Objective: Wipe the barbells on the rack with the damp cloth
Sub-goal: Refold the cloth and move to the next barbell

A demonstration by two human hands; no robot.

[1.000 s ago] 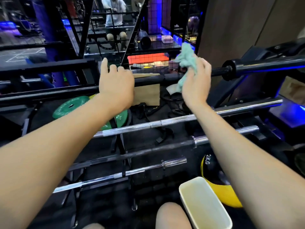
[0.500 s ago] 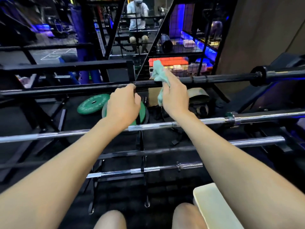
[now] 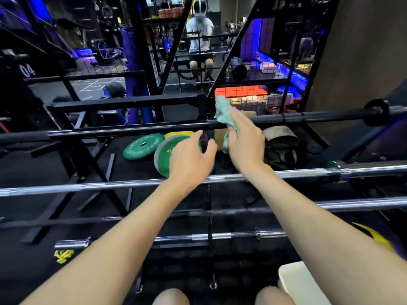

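A black barbell (image 3: 308, 118) lies across the top of the rack. My right hand (image 3: 244, 139) holds a pale green cloth (image 3: 223, 113) that is draped over this bar near its middle. My left hand (image 3: 190, 159) hovers just below and in front of the bar, fingers loosely spread, holding nothing. Below lie a chrome barbell (image 3: 110, 186), a dark barbell (image 3: 66, 222) and a shorter chrome bar (image 3: 220, 236), each on a lower rack level.
Green weight plates (image 3: 141, 146) lie on the floor behind the rack, beside a dark bag (image 3: 282, 150). A white bin (image 3: 301, 285) stands by my right knee. A yellow and black ball (image 3: 374, 236) sits low right. A mirror ahead reflects a seated person (image 3: 199, 38).
My left hand has let go of the top bar and dropped back below it, fingers now spread. My right hand with the cloth stays on the bar near its middle.
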